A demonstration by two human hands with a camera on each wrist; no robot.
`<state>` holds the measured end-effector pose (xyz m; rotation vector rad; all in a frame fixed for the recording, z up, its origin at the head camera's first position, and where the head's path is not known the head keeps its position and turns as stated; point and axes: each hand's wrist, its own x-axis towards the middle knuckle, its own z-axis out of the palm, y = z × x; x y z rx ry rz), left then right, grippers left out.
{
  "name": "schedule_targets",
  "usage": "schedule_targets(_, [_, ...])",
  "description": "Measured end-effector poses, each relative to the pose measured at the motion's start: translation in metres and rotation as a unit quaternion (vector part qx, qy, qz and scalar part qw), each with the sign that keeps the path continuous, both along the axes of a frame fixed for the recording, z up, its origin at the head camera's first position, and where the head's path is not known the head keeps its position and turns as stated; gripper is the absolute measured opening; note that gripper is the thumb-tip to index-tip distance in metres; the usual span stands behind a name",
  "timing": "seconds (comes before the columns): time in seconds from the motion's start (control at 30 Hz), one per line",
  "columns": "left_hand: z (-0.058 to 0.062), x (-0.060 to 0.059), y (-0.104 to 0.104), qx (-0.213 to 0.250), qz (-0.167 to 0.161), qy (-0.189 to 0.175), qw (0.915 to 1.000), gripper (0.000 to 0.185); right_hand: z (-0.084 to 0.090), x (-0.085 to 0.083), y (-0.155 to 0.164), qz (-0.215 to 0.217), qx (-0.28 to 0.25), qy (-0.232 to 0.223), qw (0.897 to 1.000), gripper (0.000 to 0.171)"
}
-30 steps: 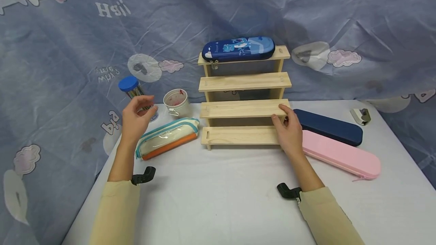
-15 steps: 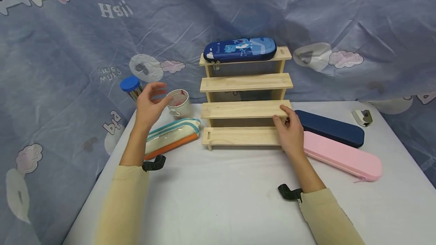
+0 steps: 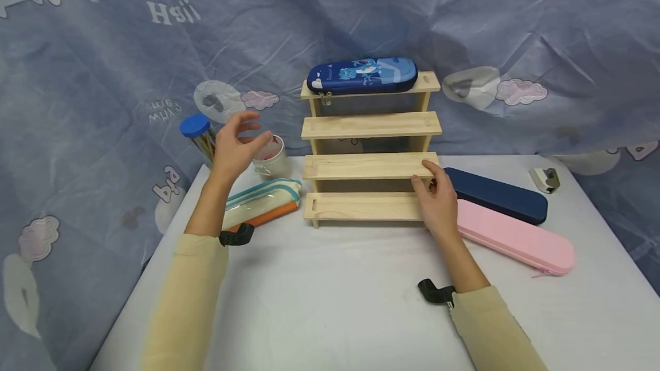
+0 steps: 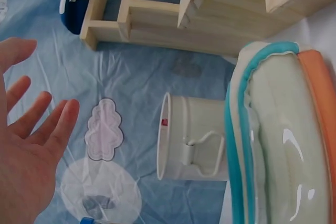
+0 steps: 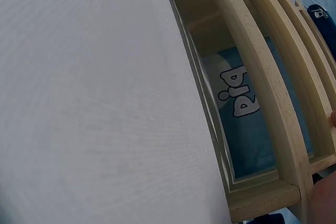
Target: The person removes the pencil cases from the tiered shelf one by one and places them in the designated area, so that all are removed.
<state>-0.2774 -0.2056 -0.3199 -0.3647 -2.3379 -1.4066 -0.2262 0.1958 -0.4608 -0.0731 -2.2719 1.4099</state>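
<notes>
Head view: the left hand (image 3: 233, 150) hovers in the air with its fingers (image 3: 246, 126) spread wide and loose, holding nothing, just above and in front of the white mug (image 3: 270, 156). The left wrist view shows the same open palm and straight fingers (image 4: 44, 119) apart from the mug (image 4: 191, 140), which has a handle on its side. Behind the hand, near the back left corner of the desk (image 3: 330, 296), stands a clear tube with a blue lid (image 3: 197, 133), coloured sticks inside. In front of the mug, along the left side of the desk, lies a cream pencil pouch (image 3: 265, 204) with teal trim and an orange base, just beside the mug.

The right hand (image 3: 438, 199) rests at the right end of the wooden stepped shelf (image 3: 368, 166), its fingers (image 3: 432, 169) curled round the end of the second step from the bottom, thumb in front. The shelf stands at the back middle of the desk with four steps. On its top step lies a blue cartoon pencil case (image 3: 362, 75). To the right of the hand, a navy pencil case (image 3: 497, 194) and a pink pencil case (image 3: 515, 236) lie side by side, touching or nearly so, toward the right edge. A small grey and white object (image 3: 545, 178) sits near the back right corner.
</notes>
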Motion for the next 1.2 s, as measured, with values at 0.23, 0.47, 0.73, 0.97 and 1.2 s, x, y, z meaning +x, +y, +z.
schedule_targets(0.23, [0.004, -0.012, 0.006, -0.005, 0.002, 0.008, 1.0000, 0.051, 0.000, 0.001, -0.001, -0.003, 0.003, -0.006, 1.000, 0.049])
schedule_targets(0.47, [0.036, 0.002, 0.031, 0.020, -0.009, 0.016, 0.9996, 0.047, 0.001, 0.001, 0.000, -0.004, 0.002, -0.005, 1.000, 0.049])
schedule_targets(0.73, [0.038, -0.017, 0.040, 0.012, -0.013, 0.025, 0.9995, 0.051, 0.001, 0.000, 0.000, -0.001, 0.002, -0.004, 1.000, 0.049])
schedule_targets(0.97, [0.031, -0.040, 0.046, -0.006, -0.017, 0.008, 0.9998, 0.056, 0.000, 0.001, 0.000, -0.007, 0.006, -0.009, 1.000, 0.049])
schedule_targets(1.2, [0.042, -0.047, 0.055, -0.022, -0.028, 0.005, 0.9994, 0.057, 0.001, 0.000, -0.001, -0.005, 0.004, -0.001, 1.000, 0.049])
